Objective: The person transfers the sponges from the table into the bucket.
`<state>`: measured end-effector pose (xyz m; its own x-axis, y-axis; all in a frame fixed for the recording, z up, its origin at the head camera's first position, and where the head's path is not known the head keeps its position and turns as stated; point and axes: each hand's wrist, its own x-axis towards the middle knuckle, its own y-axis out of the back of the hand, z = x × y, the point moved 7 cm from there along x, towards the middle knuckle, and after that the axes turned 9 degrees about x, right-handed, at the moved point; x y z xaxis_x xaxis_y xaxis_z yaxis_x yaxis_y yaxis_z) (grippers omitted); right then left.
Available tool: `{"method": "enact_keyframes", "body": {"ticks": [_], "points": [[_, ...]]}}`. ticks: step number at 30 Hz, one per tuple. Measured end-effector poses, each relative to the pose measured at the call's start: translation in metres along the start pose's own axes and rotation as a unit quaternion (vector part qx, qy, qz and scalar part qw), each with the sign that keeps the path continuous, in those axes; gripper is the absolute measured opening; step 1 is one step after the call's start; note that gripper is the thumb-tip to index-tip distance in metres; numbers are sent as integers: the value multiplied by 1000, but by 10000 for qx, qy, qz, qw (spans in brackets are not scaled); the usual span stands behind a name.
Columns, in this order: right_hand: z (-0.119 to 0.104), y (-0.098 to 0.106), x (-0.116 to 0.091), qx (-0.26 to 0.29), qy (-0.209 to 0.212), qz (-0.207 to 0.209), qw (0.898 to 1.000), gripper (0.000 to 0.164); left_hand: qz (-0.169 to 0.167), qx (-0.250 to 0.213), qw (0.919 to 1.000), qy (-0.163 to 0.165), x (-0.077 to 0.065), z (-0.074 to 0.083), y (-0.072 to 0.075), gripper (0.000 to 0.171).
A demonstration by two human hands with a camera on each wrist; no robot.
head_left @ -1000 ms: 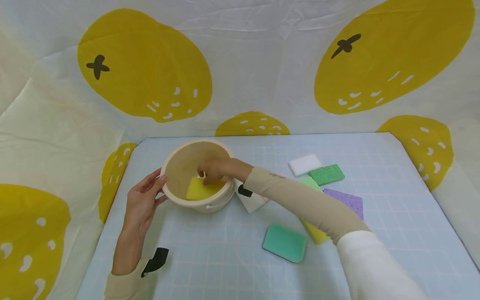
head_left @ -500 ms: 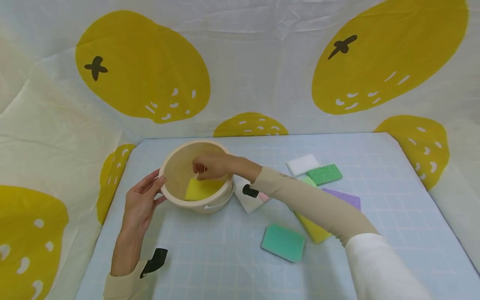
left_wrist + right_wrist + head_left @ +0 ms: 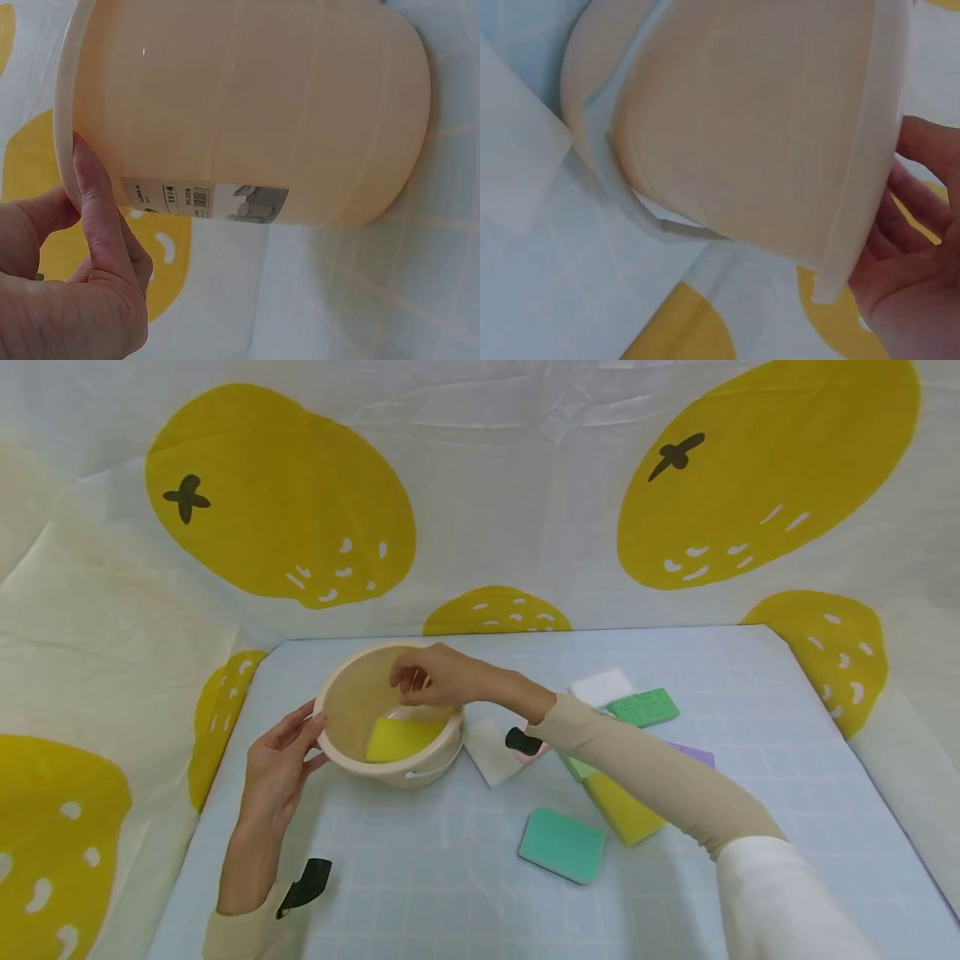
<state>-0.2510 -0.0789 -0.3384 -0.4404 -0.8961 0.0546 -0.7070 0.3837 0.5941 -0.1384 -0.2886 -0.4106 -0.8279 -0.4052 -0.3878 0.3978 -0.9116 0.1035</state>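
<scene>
A cream bucket (image 3: 356,693) stands upright at the left back of the table in the head view. My left hand (image 3: 277,777) pinches its rim on the left side; the left wrist view shows the fingers (image 3: 105,217) against the outer wall, below the lip. Inside the bucket lies a yellow sponge (image 3: 397,740). Above it, over the right part of the opening, hovers my right hand (image 3: 442,675) with loosely bent fingers and no visible object in them. In the right wrist view these fingers (image 3: 915,202) are partly hidden behind the bucket's rim.
Right of the bucket lie a white sponge (image 3: 491,753), a teal sponge (image 3: 562,845), a yellow sponge (image 3: 622,806), a green sponge (image 3: 645,707) and another white one. A light green, a pink and a purple sponge are partly covered by the right arm (image 3: 645,760).
My right hand has risen from the yellow sponge inside the bucket and shifted slightly right, leaving the sponge there. The left hand stays on the rim.
</scene>
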Motion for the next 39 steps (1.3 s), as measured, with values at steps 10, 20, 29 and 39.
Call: {"method": "enact_keyframes", "body": {"ticks": [10,20,29,39], "points": [[1,17,-26,559,4,685,9961,20,26,11,10000,-6,1,-1,0,72],[2,29,-55,929,23,1122,9893,21,1,-42,10000,-14,1,-1,0,74],[5,30,-80,993,172,1282,9866,22,3,-49,10000,-3,1,-2,1,73],[17,27,-112,1069,-24,1391,9845,24,-4,-4,10000,-26,0,-1,0,71]]}}
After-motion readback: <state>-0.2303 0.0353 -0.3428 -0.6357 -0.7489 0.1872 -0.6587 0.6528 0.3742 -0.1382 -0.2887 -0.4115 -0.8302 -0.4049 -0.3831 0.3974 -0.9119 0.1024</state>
